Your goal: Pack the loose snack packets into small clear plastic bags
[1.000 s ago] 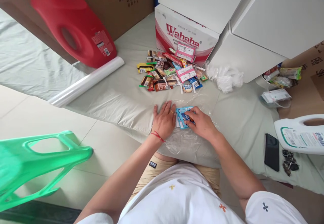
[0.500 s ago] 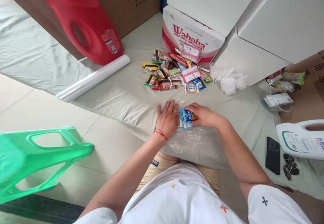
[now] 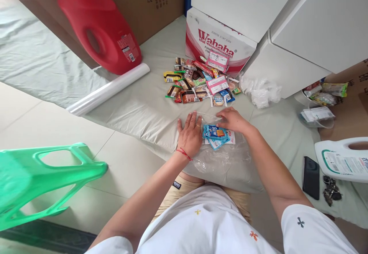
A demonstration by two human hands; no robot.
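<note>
My left hand point(image 3: 189, 134) lies flat on the clear plastic bag point(image 3: 224, 160), fingers stretched out. Just right of it, blue snack packets point(image 3: 215, 132) rest one over another on a white card with red print point(image 3: 230, 136). My right hand point(image 3: 232, 120) hovers at the packets' upper right edge, its thumb and fingers apart and holding nothing. Beyond both hands lies a pile of small wrapped snacks point(image 3: 188, 81), with two pink-and-white packets point(image 3: 217, 84) among them.
A Wahaha carton point(image 3: 220, 41) stands behind the pile. Crumpled clear plastic point(image 3: 260, 89) lies to its right. At left are a red detergent bottle point(image 3: 106, 35), a white roll point(image 3: 109, 89) and a green stool point(image 3: 51, 169). A phone point(image 3: 311, 178), keys point(image 3: 331, 190) and white bottle point(image 3: 343, 158) lie right.
My right hand has let go of the blue snack packets and moved slightly up, its fingers spreading. The packets now lie flatter and the white card shows. My left hand stays flat.
</note>
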